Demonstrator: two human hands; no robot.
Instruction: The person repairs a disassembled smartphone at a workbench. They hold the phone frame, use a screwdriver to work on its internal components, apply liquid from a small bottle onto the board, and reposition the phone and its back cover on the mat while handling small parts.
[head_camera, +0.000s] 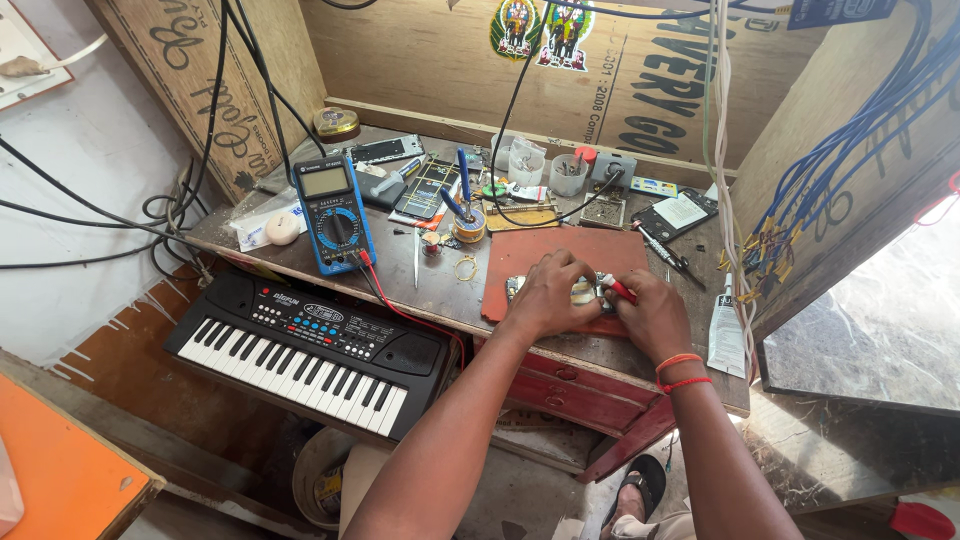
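While the left hand (545, 298) pins a small circuit board (580, 292) on the red mat (540, 255), right hand (655, 315) fingers grip a red-handled tool (617, 289) (tip hidden); steady contact seems needed next, at 3 o'clock of the blue multimeter (335, 213).

arms: I see both bare to the elbow and beyond, no sleeves in my view
left hand (545, 297): no ring, no watch, no band at its wrist
right hand (652, 315): bare as well
orange thread bands (680, 371): two thin loops around the right wrist, just behind the right hand, one slightly above the other
sandal (637, 487): dark, open, on a foot well below the bands
clothing: a pale fold near the sandal, too little of it for me to name
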